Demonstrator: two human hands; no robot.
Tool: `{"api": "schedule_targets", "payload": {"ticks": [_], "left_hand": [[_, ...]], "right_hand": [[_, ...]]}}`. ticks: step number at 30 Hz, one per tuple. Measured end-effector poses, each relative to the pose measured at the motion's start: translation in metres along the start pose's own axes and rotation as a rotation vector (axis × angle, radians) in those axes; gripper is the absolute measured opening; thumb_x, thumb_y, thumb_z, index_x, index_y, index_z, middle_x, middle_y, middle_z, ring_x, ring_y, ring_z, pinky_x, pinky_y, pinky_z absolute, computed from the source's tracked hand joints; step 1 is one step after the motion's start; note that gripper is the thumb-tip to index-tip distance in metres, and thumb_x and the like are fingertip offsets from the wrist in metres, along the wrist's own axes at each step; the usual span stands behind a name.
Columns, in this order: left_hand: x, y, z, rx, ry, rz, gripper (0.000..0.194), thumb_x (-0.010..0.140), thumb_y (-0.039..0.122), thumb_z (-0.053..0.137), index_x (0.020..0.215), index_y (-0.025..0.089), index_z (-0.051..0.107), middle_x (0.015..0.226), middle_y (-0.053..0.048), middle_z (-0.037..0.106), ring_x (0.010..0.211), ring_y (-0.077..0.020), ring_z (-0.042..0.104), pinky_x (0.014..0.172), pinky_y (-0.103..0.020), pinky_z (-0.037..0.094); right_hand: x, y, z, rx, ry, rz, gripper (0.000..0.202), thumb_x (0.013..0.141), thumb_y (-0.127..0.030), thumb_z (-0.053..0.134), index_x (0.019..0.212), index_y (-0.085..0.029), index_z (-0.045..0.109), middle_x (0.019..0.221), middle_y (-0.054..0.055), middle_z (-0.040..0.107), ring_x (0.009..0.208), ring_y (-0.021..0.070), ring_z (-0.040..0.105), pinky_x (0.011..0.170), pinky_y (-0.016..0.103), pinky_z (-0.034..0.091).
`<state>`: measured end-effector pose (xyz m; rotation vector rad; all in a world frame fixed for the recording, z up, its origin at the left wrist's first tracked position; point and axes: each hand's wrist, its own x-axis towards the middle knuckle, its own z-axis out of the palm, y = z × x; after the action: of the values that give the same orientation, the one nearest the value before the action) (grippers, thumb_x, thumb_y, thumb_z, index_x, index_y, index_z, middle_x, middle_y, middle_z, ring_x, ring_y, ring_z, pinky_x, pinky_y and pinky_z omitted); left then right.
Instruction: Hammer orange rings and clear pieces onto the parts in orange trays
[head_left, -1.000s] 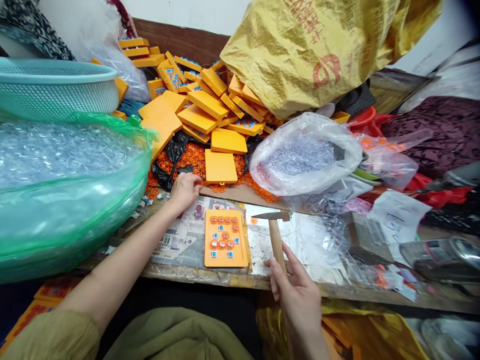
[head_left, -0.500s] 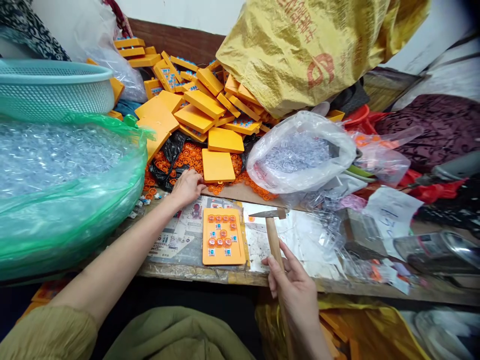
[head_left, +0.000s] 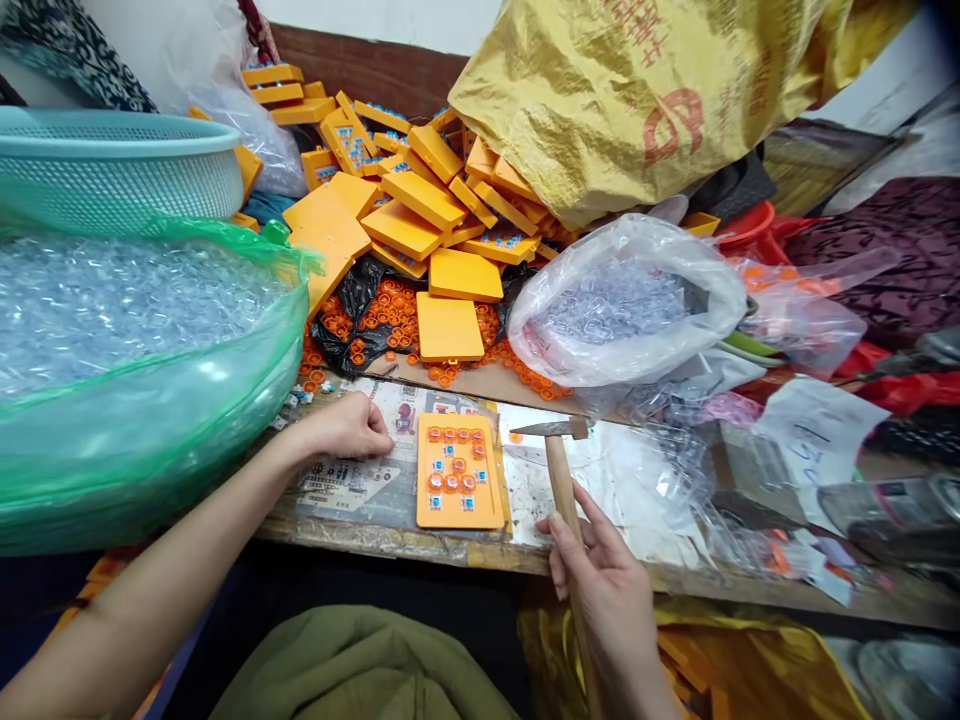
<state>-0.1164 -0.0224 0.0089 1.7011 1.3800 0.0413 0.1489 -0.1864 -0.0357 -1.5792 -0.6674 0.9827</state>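
Inspector: Position of the flat orange plastic panel point(head_left: 471, 465)?
Clerk: On the wooden worktable point(head_left: 360, 538); left hand point(head_left: 351, 426) at its ten o'clock, fingers curled together, contents I cannot tell.
Inspector: Right hand point(head_left: 606, 580)?
Clerk: Four o'clock, gripping a metal-headed, wood-handled hammer point(head_left: 562, 482).
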Motion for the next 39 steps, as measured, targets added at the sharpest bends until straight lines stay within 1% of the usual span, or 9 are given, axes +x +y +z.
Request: {"api": "schedule_targets", "payload": {"ticks": [5, 8, 13, 17, 21, 24, 27, 31, 39], "left_hand": [[0.006, 0.000, -0.005, -0.171, -0.133, -0.066, 0.020, 0.054, 0.033, 0.071, 0.052, 0.014, 0.065, 0.048, 0.000, 0.060, 0.046, -0.0114, 0.050, 0.046, -0.021, 0.039], [0.007, -0.003, -0.005, -0.276, -0.114, -0.084, 0.022, 0.052, 0.033, 0.075, 0.057, 0.013, 0.067, 0.049, -0.001, 0.061, 0.046, -0.0116, 0.051, 0.049, -0.023, 0.042], [0.002, -0.015, 0.004, -0.206, 0.165, -0.046, 0.022, 0.061, 0.033, 0.073, 0.070, 0.013, 0.070, 0.056, -0.002, 0.063, 0.050, -0.0139, 0.054, 0.049, -0.024, 0.041], [-0.001, -0.031, 0.028, 0.039, 0.469, 0.238, 0.020, 0.069, 0.033, 0.070, 0.079, 0.015, 0.073, 0.075, -0.005, 0.067, 0.071, -0.0191, 0.062, 0.065, -0.028, 0.047], [-0.011, -0.039, 0.054, 0.114, 0.598, 0.471, 0.017, 0.082, 0.022, 0.057, 0.085, 0.016, 0.072, 0.084, -0.007, 0.069, 0.076, -0.0176, 0.064, 0.072, -0.029, 0.050], [-0.029, -0.029, 0.072, 0.045, 0.624, 0.571, 0.014, 0.082, 0.022, 0.060, 0.090, 0.015, 0.069, 0.086, -0.007, 0.070, 0.079, -0.0166, 0.065, 0.075, -0.027, 0.052], [-0.047, -0.012, 0.090, -0.040, 0.626, 0.649, 0.018, 0.082, 0.019, 0.062, 0.099, 0.014, 0.064, 0.091, -0.007, 0.070, 0.083, -0.0146, 0.065, 0.076, -0.024, 0.052], [-0.052, 0.001, 0.109, -0.033, 0.631, 0.670, 0.022, 0.081, 0.013, 0.062, 0.103, 0.015, 0.060, 0.088, -0.005, 0.070, 0.078, -0.0138, 0.066, 0.074, -0.023, 0.053], [-0.048, -0.005, 0.116, -0.132, 0.674, 0.569, 0.024, 0.079, 0.015, 0.064, 0.102, 0.017, 0.058, 0.085, -0.003, 0.070, 0.072, -0.0128, 0.067, 0.066, -0.022, 0.055]], "right_hand": [[0.000, 0.001, 0.000, -0.017, -0.001, 0.004, 0.079, 0.070, -0.047, 0.076, 0.137, -0.018, 0.046, 0.071, 0.001, 0.067, 0.040, 0.0054, 0.042, 0.034, 0.017, 0.037], [0.000, 0.001, 0.000, -0.022, -0.009, 0.001, 0.078, 0.071, -0.046, 0.075, 0.137, -0.018, 0.046, 0.068, 0.000, 0.066, 0.041, 0.0054, 0.042, 0.035, 0.017, 0.038], [0.001, 0.001, 0.001, -0.015, 0.001, 0.002, 0.080, 0.069, -0.047, 0.076, 0.137, -0.018, 0.046, 0.071, 0.001, 0.067, 0.040, 0.0053, 0.043, 0.034, 0.017, 0.037], [0.000, 0.003, 0.002, -0.028, 0.011, -0.010, 0.078, 0.069, -0.045, 0.076, 0.136, -0.018, 0.048, 0.071, 0.001, 0.067, 0.040, 0.0054, 0.043, 0.034, 0.018, 0.037], [-0.009, 0.001, 0.003, -0.092, 0.031, -0.046, 0.072, 0.072, -0.045, 0.074, 0.135, -0.018, 0.051, 0.073, 0.001, 0.068, 0.040, 0.0055, 0.043, 0.035, 0.018, 0.039], [-0.023, -0.003, 0.001, -0.251, 0.036, -0.173, 0.056, 0.077, -0.041, 0.070, 0.127, -0.018, 0.060, 0.084, 0.005, 0.073, 0.046, 0.0102, 0.056, 0.041, 0.021, 0.049], [-0.035, -0.005, -0.001, -0.446, -0.054, -0.458, 0.037, 0.080, -0.030, 0.066, 0.116, -0.021, 0.068, 0.105, 0.007, 0.073, 0.080, 0.0200, 0.072, 0.069, 0.026, 0.060], [-0.042, -0.005, -0.003, -0.584, -0.264, -0.776, 0.048, 0.084, -0.011, 0.058, 0.129, -0.026, 0.057, 0.115, 0.003, 0.069, 0.099, 0.0166, 0.068, 0.087, 0.021, 0.054], [-0.050, -0.010, -0.006, -0.688, -0.398, -0.847, 0.058, 0.088, -0.006, 0.052, 0.141, -0.025, 0.041, 0.117, 0.005, 0.067, 0.103, 0.0119, 0.066, 0.089, 0.016, 0.049]]}}
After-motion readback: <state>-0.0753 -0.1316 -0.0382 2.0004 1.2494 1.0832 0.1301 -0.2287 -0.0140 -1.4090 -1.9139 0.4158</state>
